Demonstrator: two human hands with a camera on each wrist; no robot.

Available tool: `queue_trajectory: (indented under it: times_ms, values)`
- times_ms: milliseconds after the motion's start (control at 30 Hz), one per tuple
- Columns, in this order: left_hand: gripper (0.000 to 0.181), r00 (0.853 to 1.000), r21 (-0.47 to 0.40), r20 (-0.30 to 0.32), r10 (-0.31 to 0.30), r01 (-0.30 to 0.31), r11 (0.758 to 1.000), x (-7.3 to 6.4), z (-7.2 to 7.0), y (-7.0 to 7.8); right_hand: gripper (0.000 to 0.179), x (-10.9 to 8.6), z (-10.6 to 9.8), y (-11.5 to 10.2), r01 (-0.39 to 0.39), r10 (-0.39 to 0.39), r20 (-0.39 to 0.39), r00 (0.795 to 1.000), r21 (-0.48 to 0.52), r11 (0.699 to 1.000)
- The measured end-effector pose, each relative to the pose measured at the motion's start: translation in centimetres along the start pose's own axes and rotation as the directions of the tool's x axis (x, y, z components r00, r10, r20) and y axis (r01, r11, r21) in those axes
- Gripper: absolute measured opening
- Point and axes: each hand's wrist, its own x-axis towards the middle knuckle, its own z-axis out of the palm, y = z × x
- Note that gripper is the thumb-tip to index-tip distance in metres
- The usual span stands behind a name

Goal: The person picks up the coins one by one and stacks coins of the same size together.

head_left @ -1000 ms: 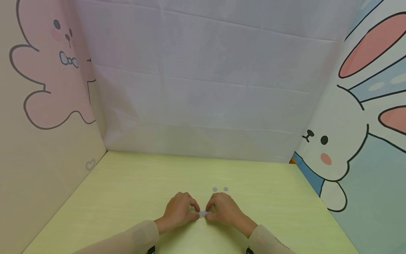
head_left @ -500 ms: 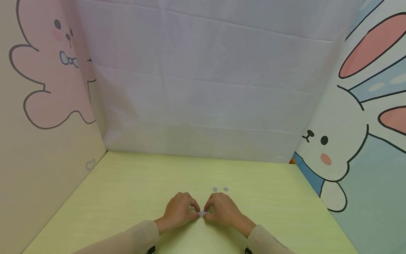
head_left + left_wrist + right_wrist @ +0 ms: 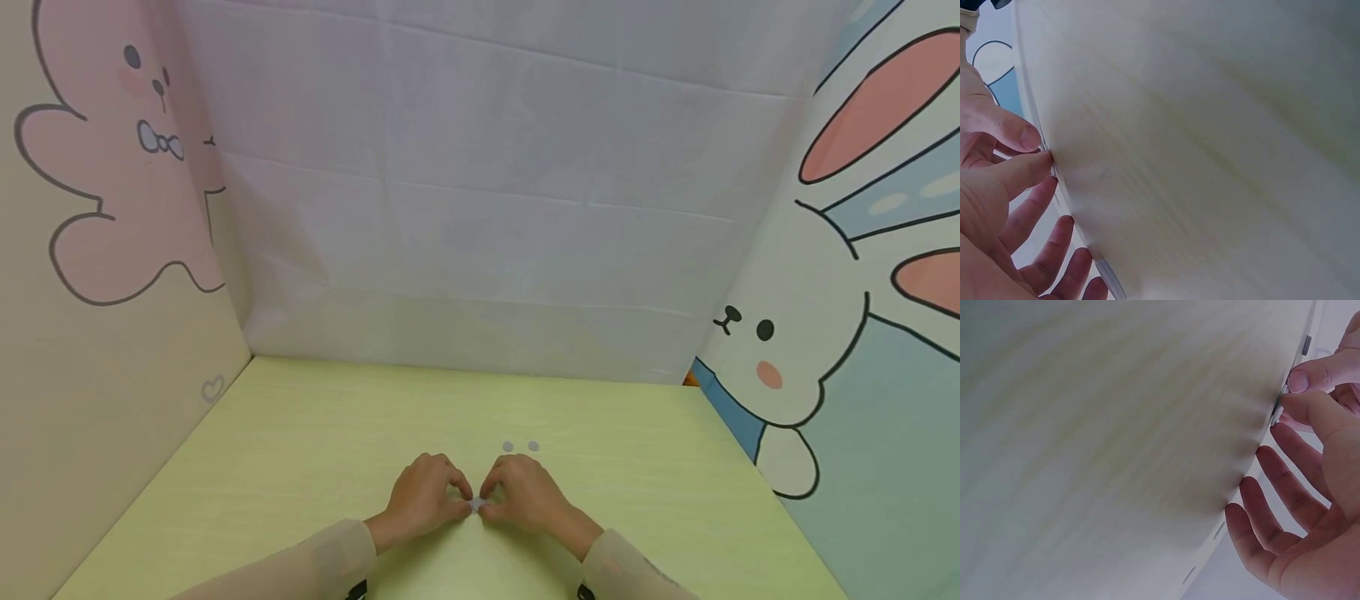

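Note:
My left hand (image 3: 427,498) and right hand (image 3: 531,498) face each other low in the middle of the head view, fingertips almost meeting. Each pinches a small flat grey disc between thumb and index finger. The left disc (image 3: 475,507) and the right disc (image 3: 482,502) overlap in this view, mostly covered by the fingertips. From the right wrist, a thin disc edge (image 3: 1277,412) shows at the thumb and index tips, while the other fingers fan out at the tabletop. In the left wrist view, both hands' fingertips come together close over the table.
Two more grey discs, a left one (image 3: 507,447) and a right one (image 3: 533,446), lie side by side beyond my right hand on the yellow-green table (image 3: 337,417). A white sheet (image 3: 480,208) closes off the back; printed panels with a pink figure (image 3: 142,208) and a rabbit (image 3: 787,358) flank the sides.
My right hand has shifted slightly left, bringing its disc closer to the left hand's, so the pair now shows less. The left hand and the two far discs stay in place.

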Motion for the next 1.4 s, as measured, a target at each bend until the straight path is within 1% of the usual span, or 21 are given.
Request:
queue_trajectory:
  times_ms: [500, 1000, 1400]
  values:
    - [0.011, 1.0, 0.008, -0.008, 0.025, -0.025, 1.0, -0.06, -0.04, -0.17, 0.008, 0.18, 0.15, -0.28, 0.014, -0.014, -0.003, 1.0, -0.009, 1.0]
    - [0.011, 1.0, -0.003, -0.008, 0.012, -0.012, 1.0, -0.1, -0.02, -0.21, 0.009, 0.27, 0.3, -0.46, 0.018, -0.018, 0.005, 1.0, -0.004, 1.0]
    - [0.013, 1.0, -0.008, -0.004, 0.015, -0.015, 1.0, -0.16, 0.06, -0.19, 0.01, 0.24, 0.37, -0.32, 0.01, -0.01, 0.011, 1.0, -0.006, 1.0]
